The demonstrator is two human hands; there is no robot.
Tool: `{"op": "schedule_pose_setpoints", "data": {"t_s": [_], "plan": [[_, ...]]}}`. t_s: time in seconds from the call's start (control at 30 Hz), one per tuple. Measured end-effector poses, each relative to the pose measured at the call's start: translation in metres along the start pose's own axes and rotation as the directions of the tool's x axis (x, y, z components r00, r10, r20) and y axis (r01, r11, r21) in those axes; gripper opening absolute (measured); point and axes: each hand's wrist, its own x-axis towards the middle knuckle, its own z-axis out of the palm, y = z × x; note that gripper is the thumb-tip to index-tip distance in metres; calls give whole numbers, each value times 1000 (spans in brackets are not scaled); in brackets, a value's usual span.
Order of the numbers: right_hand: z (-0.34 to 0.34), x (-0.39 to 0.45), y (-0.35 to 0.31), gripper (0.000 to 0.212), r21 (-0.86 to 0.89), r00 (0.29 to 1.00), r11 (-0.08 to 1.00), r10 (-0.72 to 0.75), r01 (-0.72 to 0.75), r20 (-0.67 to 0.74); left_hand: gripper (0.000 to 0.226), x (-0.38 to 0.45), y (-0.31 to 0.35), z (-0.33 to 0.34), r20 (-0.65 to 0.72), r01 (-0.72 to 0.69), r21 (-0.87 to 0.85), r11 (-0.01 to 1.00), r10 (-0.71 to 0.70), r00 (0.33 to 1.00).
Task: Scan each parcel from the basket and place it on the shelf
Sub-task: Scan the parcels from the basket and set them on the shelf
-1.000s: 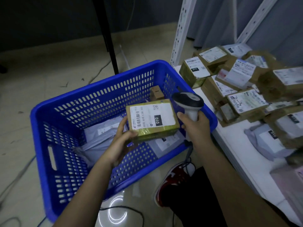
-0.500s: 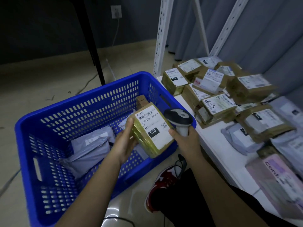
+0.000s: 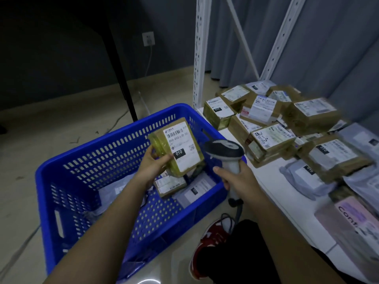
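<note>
My left hand (image 3: 152,166) grips a tape-wrapped cardboard parcel (image 3: 178,146) with a white label marked 010, tilted above the blue basket (image 3: 86,171). My right hand (image 3: 239,179) holds the handle of a grey barcode scanner (image 3: 224,152), its head just right of the parcel. A small brown box (image 3: 170,184) and grey mailer bags (image 3: 114,193) lie inside the basket. On the right, the white shelf board (image 3: 272,187) carries a pile of several labelled parcels (image 3: 270,138).
White perforated shelf uprights (image 3: 200,58) rise behind the basket. A black pole (image 3: 121,78) stands on the tiled floor at the back, with a wall socket (image 3: 148,38) and cable beyond. A red shoe (image 3: 211,240) is below the scanner's cord.
The parcel has been raised and turned so its label stands more upright beside the scanner. The view has tilted up, showing more of the shelf frame.
</note>
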Motion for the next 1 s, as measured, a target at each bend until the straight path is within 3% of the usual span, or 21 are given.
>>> {"op": "schedule_pose_setpoints", "data": {"t_s": [0.1,0.37,0.63,0.73,0.87,1.0], "plan": [[-4,-8,-5,23,-31,996,999,18,-15,83,64,8,1,-5,41,-24,81,996,21,999],[-9,-12,-6,32,-39,998,997,-62,63,29,61,11,-1,-6,71,-80,186,979,68,995],[-12,-11,-5,36,-23,999,999,-28,28,22,56,3,2,-10,65,-93,171,981,83,994],[-13,-14,-5,28,-11,999,1000,-20,20,30,57,-5,7,-7,60,-100,148,984,92,994],[-18,-19,-11,35,-17,993,995,-101,100,-64,53,-19,20,11,56,-104,74,992,100,993],[-43,-27,-23,30,-14,960,987,-156,157,-233,59,-43,41,49,125,-120,7,993,118,985]]}}
